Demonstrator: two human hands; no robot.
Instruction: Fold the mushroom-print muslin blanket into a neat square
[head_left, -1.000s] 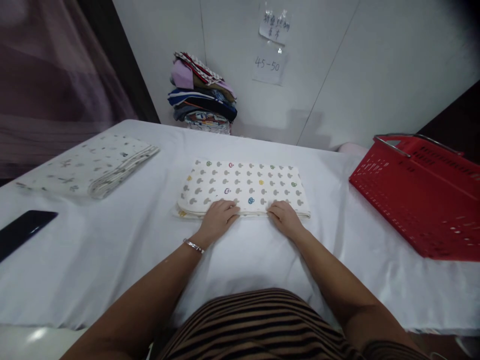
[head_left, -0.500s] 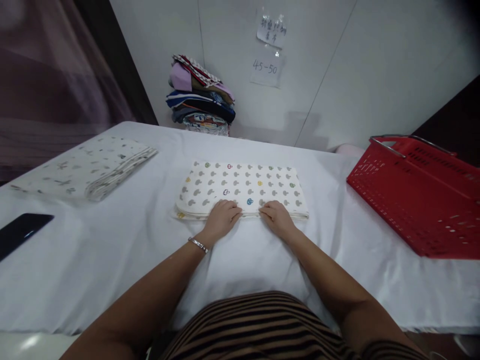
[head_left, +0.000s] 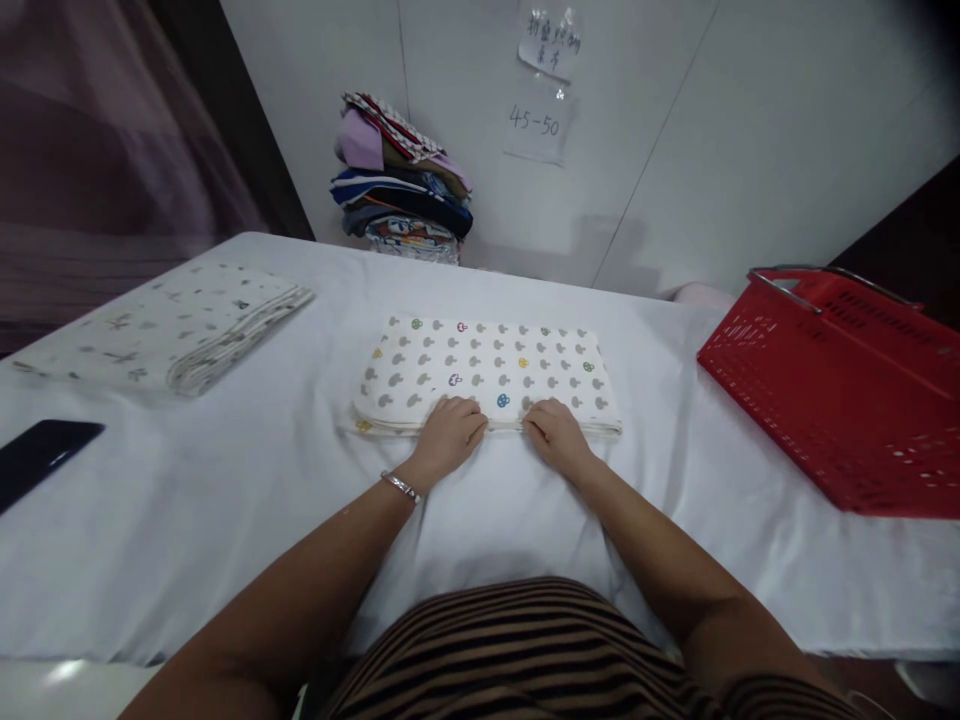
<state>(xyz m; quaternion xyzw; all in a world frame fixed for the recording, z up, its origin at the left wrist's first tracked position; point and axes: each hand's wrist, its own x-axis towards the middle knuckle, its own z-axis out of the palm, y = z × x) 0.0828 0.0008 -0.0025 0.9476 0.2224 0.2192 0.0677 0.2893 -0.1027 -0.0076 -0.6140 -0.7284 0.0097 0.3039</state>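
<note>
A folded white cloth with small grey and coloured mushroom prints (head_left: 487,365) lies flat in the middle of the white-covered table (head_left: 225,500). Both of my hands sit at the middle of its near edge, close together. My left hand (head_left: 448,432), a thin bracelet on its wrist, has its fingers curled onto the edge. My right hand (head_left: 551,435) mirrors it, fingers curled and pressed on the same edge. The fingertips of the two hands nearly meet.
Another folded printed cloth (head_left: 172,330) lies at the left. A black phone (head_left: 41,455) rests near the left edge. A red plastic basket (head_left: 840,385) stands at the right. A pile of folded clothes (head_left: 401,185) sits against the back wall under paper notes.
My two hands have slid a little closer together along the cloth's near edge. The cloth has stayed where it was.
</note>
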